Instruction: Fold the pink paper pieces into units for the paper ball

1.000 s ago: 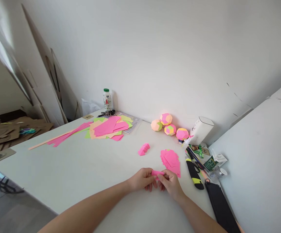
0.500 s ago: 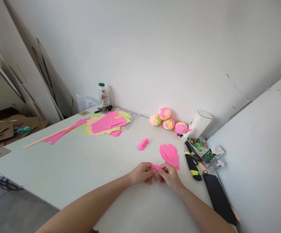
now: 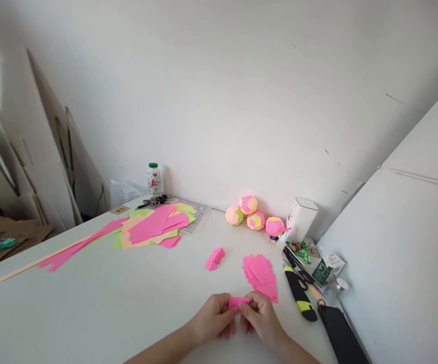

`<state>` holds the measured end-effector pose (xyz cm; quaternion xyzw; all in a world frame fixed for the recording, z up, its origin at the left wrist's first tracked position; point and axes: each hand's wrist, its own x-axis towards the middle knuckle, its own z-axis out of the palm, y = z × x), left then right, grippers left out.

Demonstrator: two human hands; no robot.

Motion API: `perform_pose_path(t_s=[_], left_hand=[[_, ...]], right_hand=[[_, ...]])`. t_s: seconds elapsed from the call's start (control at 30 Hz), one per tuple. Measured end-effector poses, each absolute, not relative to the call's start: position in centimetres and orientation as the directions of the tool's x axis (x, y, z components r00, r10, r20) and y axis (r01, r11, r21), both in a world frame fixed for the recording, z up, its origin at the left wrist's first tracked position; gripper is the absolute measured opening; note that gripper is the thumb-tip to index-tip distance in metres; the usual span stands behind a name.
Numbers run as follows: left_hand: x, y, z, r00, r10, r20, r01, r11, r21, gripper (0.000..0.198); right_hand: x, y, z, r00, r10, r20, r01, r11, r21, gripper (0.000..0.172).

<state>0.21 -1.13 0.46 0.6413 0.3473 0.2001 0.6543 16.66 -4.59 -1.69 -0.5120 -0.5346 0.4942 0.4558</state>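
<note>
A small piece of pink paper (image 3: 238,302) is pinched between my two hands above the table's near part. My left hand (image 3: 215,317) grips its left end, and my right hand (image 3: 261,316) grips its right end, the thumb pressing on the front face. Just beyond my right hand lies a pile of pink paper cut-outs (image 3: 259,275). A folded pink paper shape (image 3: 214,258) with a ridged edge rests on the table, farther off and slightly left of the hands.
Several multicoloured paper balls (image 3: 255,220) sit near the wall beside a white box (image 3: 302,219). A black-and-yellow utility knife (image 3: 300,294) and a black case (image 3: 342,333) line the right side. Coloured sheets (image 3: 152,226), keys (image 3: 154,201) and a bottle (image 3: 154,181) are back left.
The view has tilted upward, so everything sits lower in the picture. Both hands still pinch the pink paper, with little visible change in their hold.
</note>
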Motion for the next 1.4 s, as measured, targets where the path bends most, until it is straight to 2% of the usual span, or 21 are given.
perform_pose_path(t_s=[0.23, 0.4, 0.57, 1.0, 1.13, 1.4], left_hand=[[0.1, -0.9, -0.2, 0.690, 0.697, -0.194, 0.178, 0.097, 0.979, 0.024], [-0.1, -1.0, 0.2, 0.690, 0.700, -0.187, 0.161, 0.105, 0.981, 0.022], [-0.3, -1.1, 0.3, 0.699, 0.696, -0.162, 0.125, 0.104, 0.987, 0.018], [-0.2, -1.5, 0.7, 0.703, 0.701, -0.117, 0.114, 0.052, 0.992, 0.012], [-0.3, -1.2, 0.4, 0.714, 0.688, -0.131, 0.111, 0.074, 0.991, 0.014], [-0.5, -0.8, 0.6, 0.700, 0.705, -0.111, 0.009, 0.146, 0.989, 0.021]], right_hand=[[16.6, -4.7, -1.6, -0.059, 0.998, -0.002, 0.087, 0.003, -0.996, 0.041], [16.6, -4.9, -1.1, -0.081, 0.997, -0.008, 0.142, 0.004, -0.990, 0.040], [16.5, -5.0, -0.4, -0.142, 0.990, -0.016, 0.170, 0.009, -0.985, 0.032], [16.4, -5.2, -0.2, -0.118, 0.993, -0.025, 0.302, 0.011, -0.953, 0.010], [16.5, -5.1, -0.2, -0.127, 0.990, -0.055, 0.232, -0.024, -0.972, 0.004], [17.8, -4.5, -0.7, -0.188, 0.981, -0.046, -0.013, -0.050, -0.999, 0.008]])
